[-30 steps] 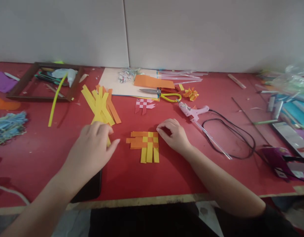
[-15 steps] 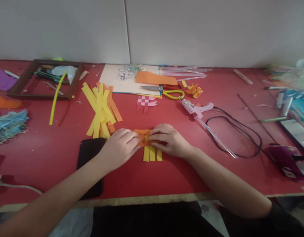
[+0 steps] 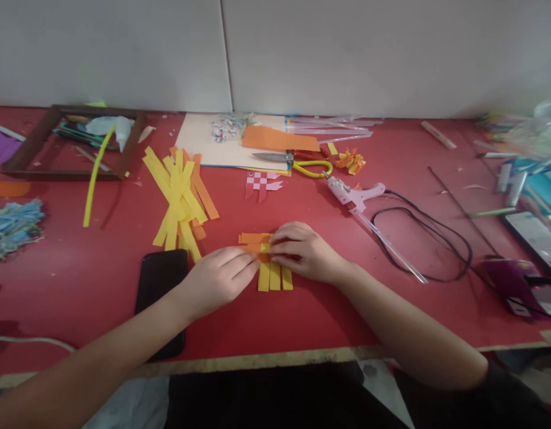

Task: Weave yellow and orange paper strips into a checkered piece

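Note:
Three yellow paper strips (image 3: 275, 277) lie side by side, crossed by orange paper strips (image 3: 251, 238) in a small weave on the red table. My left hand (image 3: 226, 271) pinches the left part of a lower orange strip, its fingertips pressed together. On the right side of the weave, my right hand (image 3: 299, 250) grips the crossing strips with bent fingers and covers their right ends. Left of the weave lies a loose pile of yellow strips (image 3: 179, 196), with orange ones under it. A small woven pink and white paper fish (image 3: 261, 183) rests beyond the hands.
A black phone (image 3: 161, 286) lies beside my left forearm. Yellow-handled scissors (image 3: 311, 170) rest by an orange paper sheet (image 3: 279, 139). To the right are a pink glue gun (image 3: 353, 195) and its looping black cord. A brown frame (image 3: 65, 174) holds a glue bottle.
My left hand has shifted slightly left and down, uncovering more of the upper orange strip and the yellow strips. The right hand stays almost in place. The view has moved a little.

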The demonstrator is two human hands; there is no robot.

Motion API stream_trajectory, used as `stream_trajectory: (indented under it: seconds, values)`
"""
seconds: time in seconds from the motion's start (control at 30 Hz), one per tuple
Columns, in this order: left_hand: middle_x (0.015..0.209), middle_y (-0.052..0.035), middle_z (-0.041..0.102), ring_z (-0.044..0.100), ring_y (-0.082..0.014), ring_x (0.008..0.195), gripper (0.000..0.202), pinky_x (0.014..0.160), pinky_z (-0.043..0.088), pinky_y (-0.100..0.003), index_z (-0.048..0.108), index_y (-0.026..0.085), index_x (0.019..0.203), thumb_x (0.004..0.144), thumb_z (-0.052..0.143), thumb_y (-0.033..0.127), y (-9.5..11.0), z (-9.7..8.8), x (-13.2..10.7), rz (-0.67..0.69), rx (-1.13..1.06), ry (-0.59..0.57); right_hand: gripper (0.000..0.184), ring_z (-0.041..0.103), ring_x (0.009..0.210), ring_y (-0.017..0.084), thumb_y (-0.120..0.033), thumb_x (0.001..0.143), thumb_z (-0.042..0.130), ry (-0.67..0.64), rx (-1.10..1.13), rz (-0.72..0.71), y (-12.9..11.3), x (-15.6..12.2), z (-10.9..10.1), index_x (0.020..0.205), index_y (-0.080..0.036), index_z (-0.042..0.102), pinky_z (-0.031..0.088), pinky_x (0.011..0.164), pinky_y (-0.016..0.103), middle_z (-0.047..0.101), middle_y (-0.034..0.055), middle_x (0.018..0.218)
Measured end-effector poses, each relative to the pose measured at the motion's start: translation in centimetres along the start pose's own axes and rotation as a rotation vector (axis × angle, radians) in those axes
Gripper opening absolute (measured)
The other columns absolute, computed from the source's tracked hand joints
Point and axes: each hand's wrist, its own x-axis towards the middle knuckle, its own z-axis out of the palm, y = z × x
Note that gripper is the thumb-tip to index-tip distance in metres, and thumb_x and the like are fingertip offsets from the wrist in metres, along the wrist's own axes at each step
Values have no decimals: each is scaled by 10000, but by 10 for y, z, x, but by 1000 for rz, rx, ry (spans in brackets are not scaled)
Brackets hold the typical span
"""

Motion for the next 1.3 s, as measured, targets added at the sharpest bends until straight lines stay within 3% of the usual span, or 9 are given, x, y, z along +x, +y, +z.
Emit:
stream_trajectory:
  seconds: [0.23, 0.47, 0.63, 0.8, 1.03, 1.2, 1.3]
  values:
    - [967, -128, 722, 671, -224, 877, 205, 787, 592, -371, 684, 78, 985, 938, 485, 59, 4, 1, 1, -10, 12, -31, 120, 631, 993, 207, -251, 889, 625, 0, 14, 2, 1, 0, 0, 964, -219, 711, 510, 895, 425, 704, 70, 1013]
    - [1187, -186, 659, 625, -298, 1114, 275, 939, 547, -483, 645, 64, 1118, 922, 458, 113, 4, 11, 11, -133, -125, 3, 166, 626, 993, 222, -208, 864, 627, 1, 7, -3, 0, -1, -2, 1023, -186, 671, 525, 894, 437, 686, 98, 1055]
    - [1044, -147, 705, 677, -263, 992, 202, 883, 576, -433, 671, 92, 991, 952, 488, 168, 5, 19, 15, -208, -108, 1, 314, 619, 1064, 233, -270, 863, 645, -18, 20, 93, -5, 0, -4, 1166, -195, 604, 536, 917, 428, 643, 123, 1154]
    - [973, -128, 711, 682, -253, 914, 195, 833, 578, -422, 676, 99, 963, 949, 499, 178, 4, 20, 17, -223, -101, -26, 352, 622, 977, 238, -322, 859, 681, -22, -12, 123, -7, 1, -3, 1164, -187, 569, 537, 874, 426, 676, 102, 1047]
    - [968, -90, 719, 679, -219, 896, 180, 960, 511, -446, 677, 111, 966, 934, 501, 133, 3, 19, 17, -211, -66, -25, 431, 576, 1048, 255, -299, 834, 704, -40, -12, 164, -8, 4, -5, 1223, -201, 548, 495, 946, 456, 680, 91, 1098]
    - [1056, -106, 717, 677, -230, 955, 230, 969, 508, -452, 668, 107, 1098, 943, 510, 170, 4, 23, 14, -228, -72, -11, 434, 582, 1051, 254, -276, 832, 691, -66, 7, 156, -7, 3, -8, 1231, -203, 539, 491, 947, 464, 672, 93, 1101]
    - [1070, -120, 710, 673, -239, 978, 234, 969, 513, -454, 680, 100, 1088, 949, 511, 185, 3, 24, 14, -223, -86, -2, 442, 583, 1048, 251, -263, 823, 695, -58, 4, 144, -6, 2, -8, 1227, -192, 531, 487, 950, 458, 664, 99, 1108]
